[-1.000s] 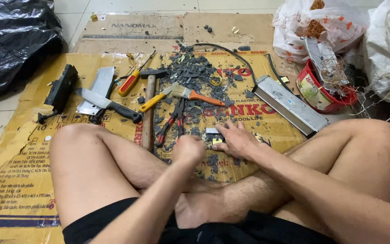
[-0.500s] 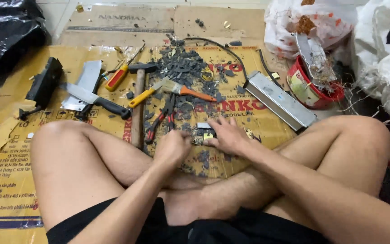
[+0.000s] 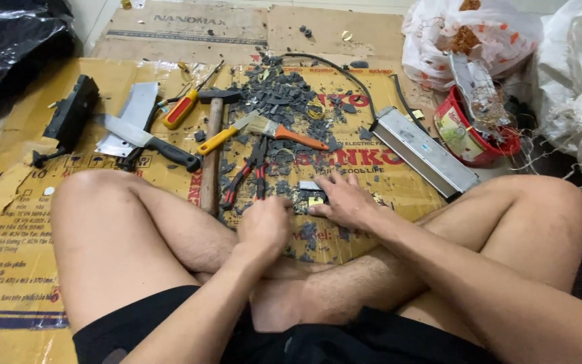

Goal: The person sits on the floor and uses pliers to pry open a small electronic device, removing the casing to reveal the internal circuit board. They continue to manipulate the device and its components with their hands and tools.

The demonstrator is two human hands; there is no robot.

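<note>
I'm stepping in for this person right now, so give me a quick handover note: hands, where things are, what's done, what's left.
Left hand: closed in a fist above the cardboard sheet; contents not visible.
Right hand: flat, fingers on a small grey piece among the fragments.
Things: red-handled pliers, hammer, paintbrush and cleaver ahead; metal casing at right.
Done: a pile of dark fragments lies broken up.
Left: cannot tell.

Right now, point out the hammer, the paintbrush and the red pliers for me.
hammer (image 3: 211, 154), head view, middle of its wooden handle.
paintbrush (image 3: 298, 138), head view, orange handle.
red pliers (image 3: 242, 176), head view, left red grip.
</note>
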